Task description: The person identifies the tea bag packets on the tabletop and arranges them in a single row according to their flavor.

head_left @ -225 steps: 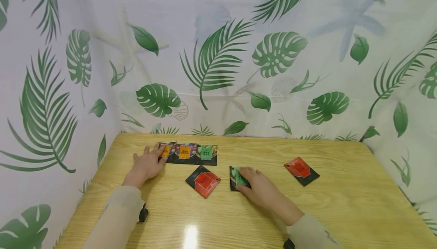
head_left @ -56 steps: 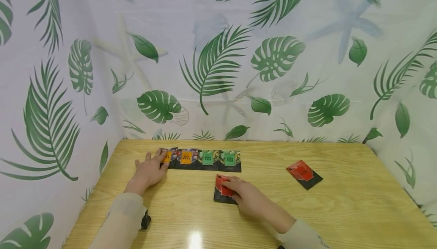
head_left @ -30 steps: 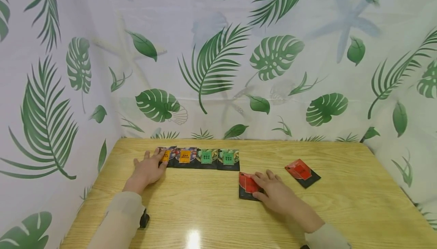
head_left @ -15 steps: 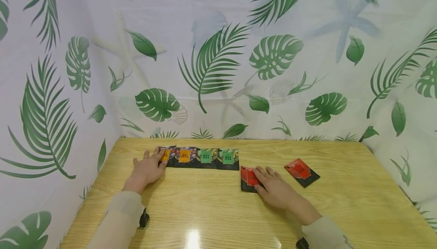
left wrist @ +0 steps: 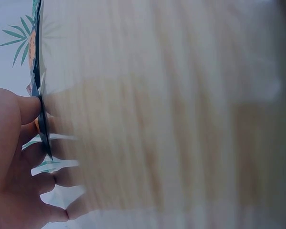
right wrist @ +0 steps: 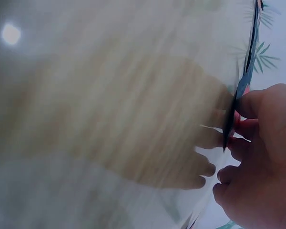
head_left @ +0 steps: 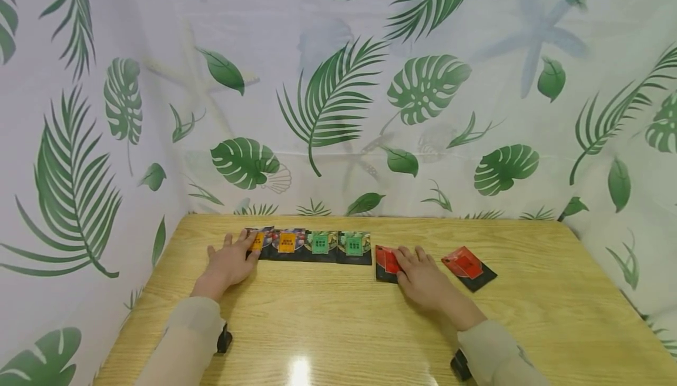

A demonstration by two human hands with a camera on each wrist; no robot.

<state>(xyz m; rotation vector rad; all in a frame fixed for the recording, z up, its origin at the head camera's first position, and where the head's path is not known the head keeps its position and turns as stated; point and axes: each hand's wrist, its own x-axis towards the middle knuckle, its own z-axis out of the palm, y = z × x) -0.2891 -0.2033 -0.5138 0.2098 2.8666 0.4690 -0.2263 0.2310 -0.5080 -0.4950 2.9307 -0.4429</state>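
Observation:
My left hand point(head_left: 228, 264) rests its fingertips on an orange-labelled black packet point(head_left: 259, 242), the leftmost of a row along the table's back. Beside it lie a second orange-labelled packet point(head_left: 287, 244) and two green-labelled ones, the nearer green packet point(head_left: 320, 246) and the row's last green packet point(head_left: 354, 247). Just right of the row, my right hand point(head_left: 423, 274) presses thumb and fingertips on a red-and-black packet point(head_left: 386, 264), hiding its right part. In the right wrist view that packet point(right wrist: 232, 114) shows edge-on, flat under the fingers of the right hand point(right wrist: 271, 152).
Another red-and-black packet point(head_left: 469, 268) lies turned at an angle to the right of my right hand. The wooden table point(head_left: 317, 327) ends at a leaf-printed cloth point(head_left: 338, 110) behind and at both sides.
The green packet under my right hand earlier has joined the row's end. My right hand has since slid a red packet rightward, straightened it and moved it back beside the row. The left hand stays put.

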